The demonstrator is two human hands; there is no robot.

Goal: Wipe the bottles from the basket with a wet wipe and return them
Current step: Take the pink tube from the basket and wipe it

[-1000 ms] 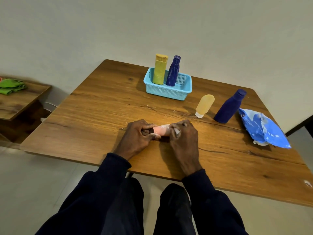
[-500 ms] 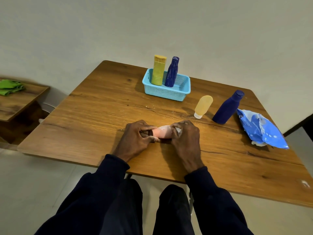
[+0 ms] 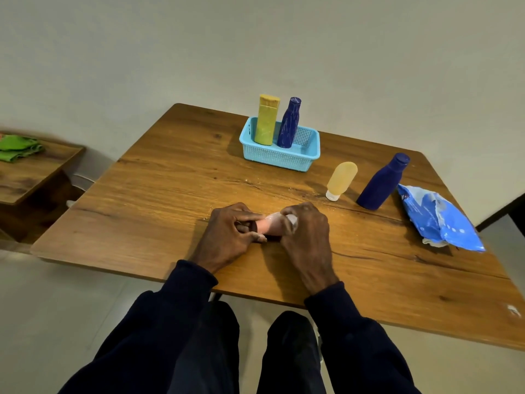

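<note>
Left grip [image 3: 228,233] pinching pink bottle [image 3: 269,224], right grip [image 3: 308,237] curled round wet wipe [image 3: 291,220], both knuckles-up

Plain pale wall [image 3: 255,38] at twelve o'clock; wooden table [image 3: 159,194] centre; low side table [image 3: 37,180] at nine; pale floor [image 3: 71,308] at seven.

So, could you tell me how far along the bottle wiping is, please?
Mid-job. In hand: the left hand grips the pink bottle while the right hand presses the wet wipe on it. The yellow bottle and slim blue bottle stand in the basket, possibly done. The pale tube and larger blue bottle stand outside it, not yet returned.
</note>
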